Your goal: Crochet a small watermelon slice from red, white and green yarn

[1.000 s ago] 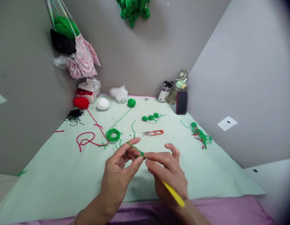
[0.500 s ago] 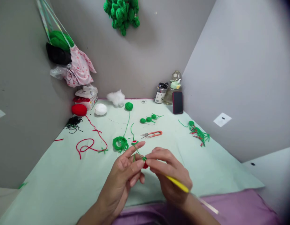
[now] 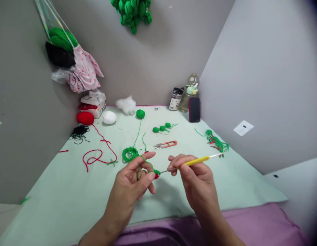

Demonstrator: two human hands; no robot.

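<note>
My left hand [image 3: 136,181] pinches a small red and green crochet piece [image 3: 156,173] between thumb and fingers. Green yarn [image 3: 148,162] runs from the piece over the raised index finger. My right hand [image 3: 195,174] is closed round a crochet hook [image 3: 198,161] with a yellow grip, and its metal shaft reaches left to the edge of the piece. Whether the tip is inside a stitch is too small to tell. Just beyond the left hand lies a loose coil of green yarn [image 3: 129,154], with a strand leading back to a green ball [image 3: 140,114].
Orange-handled thread snips [image 3: 166,145] lie beyond the hands, near several small green crochet balls [image 3: 162,128]. Red yarn [image 3: 85,118], white yarn [image 3: 109,117] and white stuffing [image 3: 126,105] sit at the back left. A phone [image 3: 194,110] leans at the back right; green-red yarn pieces [image 3: 216,142] lie right.
My right hand has drawn back to the right from the crochet piece, and the hook has swung from pointing down-right to nearly level, its shaft now showing. The left hand keeps its pinch.
</note>
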